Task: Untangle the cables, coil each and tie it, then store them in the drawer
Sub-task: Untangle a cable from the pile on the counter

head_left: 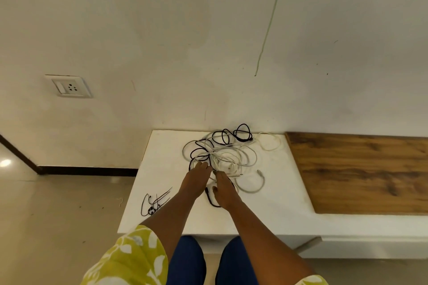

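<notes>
Both hands reaching into a tangled heap of white and black cables [222, 152] on a white-topped desk [273, 203] against a pale wall. Left hand [195, 180] at the near-left edge of the heap, fingertips among the strands; right hand [223, 192] just beside it, fingers extended onto white loops, thumb splayed. Whether either hand actually pinches a strand: impossible to tell, fingertips buried in the knot. Judged step: the very start, untangling, with nothing yet coiled or tied. Next move likely calling for one free end, perhaps the white plug [259, 171] lying loose at the right of the heap, to be found and drawn out through the crossings without tightening them. Small bundle of thin black ties or wires [154, 202] lying well apart at the desk's near-left corner. Wood-grain panel [361, 173] adjoining on the right, cut off by the frame. Drawer not visible. Number of separate cables hard to make out.
</notes>
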Tool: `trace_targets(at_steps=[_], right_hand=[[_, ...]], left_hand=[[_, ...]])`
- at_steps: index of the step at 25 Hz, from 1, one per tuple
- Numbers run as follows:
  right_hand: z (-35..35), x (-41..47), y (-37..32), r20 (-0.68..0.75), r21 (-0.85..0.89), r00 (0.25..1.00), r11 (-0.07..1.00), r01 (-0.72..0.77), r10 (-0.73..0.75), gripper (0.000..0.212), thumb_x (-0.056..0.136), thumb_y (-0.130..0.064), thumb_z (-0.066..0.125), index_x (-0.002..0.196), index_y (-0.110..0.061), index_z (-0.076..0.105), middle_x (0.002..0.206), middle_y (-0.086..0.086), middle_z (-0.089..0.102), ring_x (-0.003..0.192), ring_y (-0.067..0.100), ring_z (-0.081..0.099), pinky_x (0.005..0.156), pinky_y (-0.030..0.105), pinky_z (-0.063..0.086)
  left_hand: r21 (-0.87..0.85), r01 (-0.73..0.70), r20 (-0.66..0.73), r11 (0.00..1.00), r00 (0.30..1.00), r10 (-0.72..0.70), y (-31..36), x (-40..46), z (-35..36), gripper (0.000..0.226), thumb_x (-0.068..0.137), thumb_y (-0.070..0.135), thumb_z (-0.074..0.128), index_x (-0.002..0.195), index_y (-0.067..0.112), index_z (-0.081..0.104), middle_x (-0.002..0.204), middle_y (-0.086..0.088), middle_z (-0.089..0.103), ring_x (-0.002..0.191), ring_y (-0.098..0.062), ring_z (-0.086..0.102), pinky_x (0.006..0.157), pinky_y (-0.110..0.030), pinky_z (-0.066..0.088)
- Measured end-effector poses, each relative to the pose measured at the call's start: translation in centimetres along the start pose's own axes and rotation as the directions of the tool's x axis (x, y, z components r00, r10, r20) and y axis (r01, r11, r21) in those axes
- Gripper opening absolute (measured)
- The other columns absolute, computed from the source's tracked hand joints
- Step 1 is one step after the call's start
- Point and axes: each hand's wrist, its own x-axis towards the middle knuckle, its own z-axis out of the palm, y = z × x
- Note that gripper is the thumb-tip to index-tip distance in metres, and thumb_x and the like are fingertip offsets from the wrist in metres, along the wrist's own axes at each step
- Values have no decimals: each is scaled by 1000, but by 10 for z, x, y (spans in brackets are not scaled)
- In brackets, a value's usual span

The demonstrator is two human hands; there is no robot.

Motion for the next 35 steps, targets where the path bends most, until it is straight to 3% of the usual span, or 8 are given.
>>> trace_targets(at_steps=[7,11,15,21,25,29,32,35], right_hand=[[-50,35,-14,-283,277,954,961,-14,96,16,93,0,48,101,2,62,97,17,66,90,25,60,73,20,37],[-129,51,-39,-380,283,925,948,145,-28,19,87,10,49,99,4,64,90,17,66,79,15,56,75,21,45],[-204,51,-71,-591,183,790,926,330,-164,21,85,17,48,93,6,65,88,15,65,77,10,56,74,6,42],[-267,46,-106,-612,-104,694,909,404,-379,16,88,6,55,92,-1,68,95,12,66,92,20,58,86,25,44],[-269,42,-117,-686,118,684,890,440,-247,20,84,11,53,90,-1,68,95,8,67,90,11,58,80,4,40],[-259,41,-114,-649,382,756,823,421,-86,16,85,3,56,88,-3,71,92,8,71,87,11,61,84,14,45],[-253,40,-110,-618,328,775,854,404,-129,14,83,1,64,90,-8,71,93,3,72,91,9,64,87,10,43],[-254,39,-111,-524,407,829,798,444,-193,21,83,2,65,98,-11,65,93,0,69,96,13,65,93,25,45]], left_hand=[[-243,-143,-372,960,927,44,-5,30,-39,29,85,-5,45,106,7,61,106,-8,58,99,-25,53,76,-27,43],[-303,-128,-504,944,863,-45,4,48,-76,20,97,15,44,113,9,56,99,-7,62,88,-25,57,69,-33,44],[-427,-116,-457,897,883,-103,3,63,-101,19,99,23,43,109,10,53,100,-6,62,89,-23,57,71,-35,46],[-794,-9,-229,608,931,-286,0,63,-104,7,91,9,57,93,4,62,85,-10,67,70,-18,57,71,-27,46],[-826,-90,-184,556,976,-116,14,61,-123,11,85,5,64,96,7,68,77,0,66,64,-9,61,66,-19,51],[-929,-169,-278,330,906,-318,25,64,-157,27,92,0,39,96,8,64,76,-9,63,56,-15,56,57,-27,49],[-797,-197,-499,571,748,-438,28,69,-181,22,95,6,42,110,9,58,99,-5,60,80,-20,55,73,-33,46],[-749,-266,-507,606,820,-267,32,74,-199,30,100,17,41,124,2,52,114,-9,58,94,-18,52,84,-26,42]])
